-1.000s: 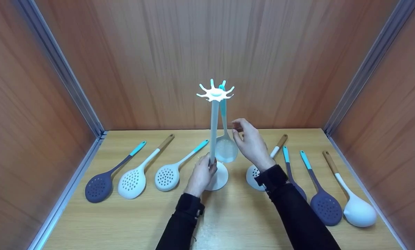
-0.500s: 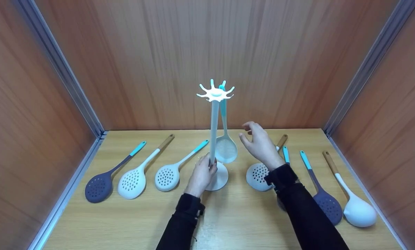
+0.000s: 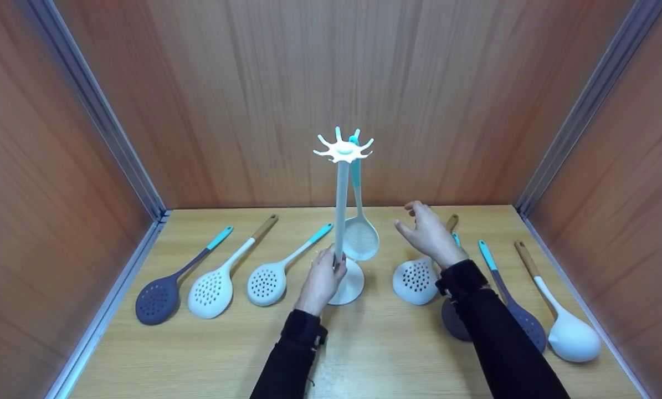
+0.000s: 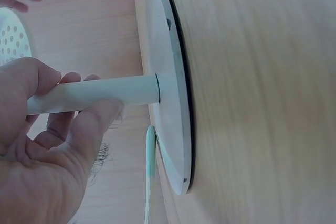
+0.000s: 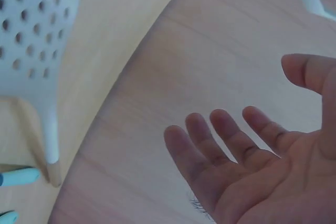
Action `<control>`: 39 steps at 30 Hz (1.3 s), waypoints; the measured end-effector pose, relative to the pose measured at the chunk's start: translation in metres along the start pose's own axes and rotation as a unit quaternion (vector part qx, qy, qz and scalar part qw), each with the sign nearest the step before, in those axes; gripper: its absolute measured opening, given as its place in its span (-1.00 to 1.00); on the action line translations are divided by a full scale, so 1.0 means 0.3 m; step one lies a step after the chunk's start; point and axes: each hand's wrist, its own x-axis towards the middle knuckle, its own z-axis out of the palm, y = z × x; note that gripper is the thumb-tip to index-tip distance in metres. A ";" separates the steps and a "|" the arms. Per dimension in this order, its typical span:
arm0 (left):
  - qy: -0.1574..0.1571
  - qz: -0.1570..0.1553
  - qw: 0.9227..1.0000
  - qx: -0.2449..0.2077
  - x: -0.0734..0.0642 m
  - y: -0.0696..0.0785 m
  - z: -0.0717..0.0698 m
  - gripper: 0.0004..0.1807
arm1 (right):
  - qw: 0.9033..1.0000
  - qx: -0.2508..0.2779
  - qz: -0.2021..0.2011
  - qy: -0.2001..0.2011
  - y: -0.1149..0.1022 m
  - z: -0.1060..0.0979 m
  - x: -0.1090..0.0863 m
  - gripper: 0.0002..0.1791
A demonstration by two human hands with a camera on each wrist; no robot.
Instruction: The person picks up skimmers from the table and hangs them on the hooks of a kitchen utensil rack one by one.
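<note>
My left hand (image 3: 322,280) grips the pole of a white utensil stand (image 3: 342,205) low down, just above its round base (image 4: 167,56). From the stand's ring of hooks hangs a white skimmer (image 3: 360,238) with a turquoise handle. Its holes show in the left wrist view. My right hand (image 3: 433,235) is raised to the right of the stand, fingers loosely bent and holding nothing. Below it lies a white skimmer (image 3: 415,281) with a wooden handle, partly covered by the hand and wrist.
Left of the stand lie a dark skimmer (image 3: 158,302), a white wooden-handled skimmer (image 3: 211,293) and a white turquoise-handled skimmer (image 3: 267,284). On the right are a partly hidden dark utensil (image 3: 453,321), another dark skimmer (image 3: 527,327) and a white ladle (image 3: 574,339). Wooden walls enclose the table (image 3: 364,354).
My right hand has moved right and slightly toward me, away from the hanging skimmer, uncovering more of the white skimmer on the table. The left hand keeps its hold on the pole.
</note>
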 end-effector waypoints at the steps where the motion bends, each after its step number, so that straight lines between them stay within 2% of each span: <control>1: 0.000 -0.001 1.000 0.000 0.000 0.000 0.001 -0.94 | 1.000 -0.002 0.005 -0.003 0.007 -0.002 0.001 -0.36; 10: -0.009 -0.017 1.000 -0.017 0.005 -0.002 0.005 -0.93 | 0.999 -0.028 0.021 -0.030 0.071 -0.013 0.000 -0.29; 22: -0.012 -0.029 0.999 -0.013 0.003 0.002 0.009 -0.91 | 0.996 -0.024 0.058 -0.058 0.114 -0.021 0.007 -0.23; 33: -0.010 -0.032 0.999 -0.014 0.004 0.006 0.012 -0.89 | 0.994 -0.032 0.071 -0.076 0.147 -0.018 0.015 -0.23; 39: -0.005 -0.024 1.000 -0.012 0.001 0.004 0.013 -0.91 | 0.991 -0.063 0.084 -0.082 0.162 -0.008 0.016 -0.23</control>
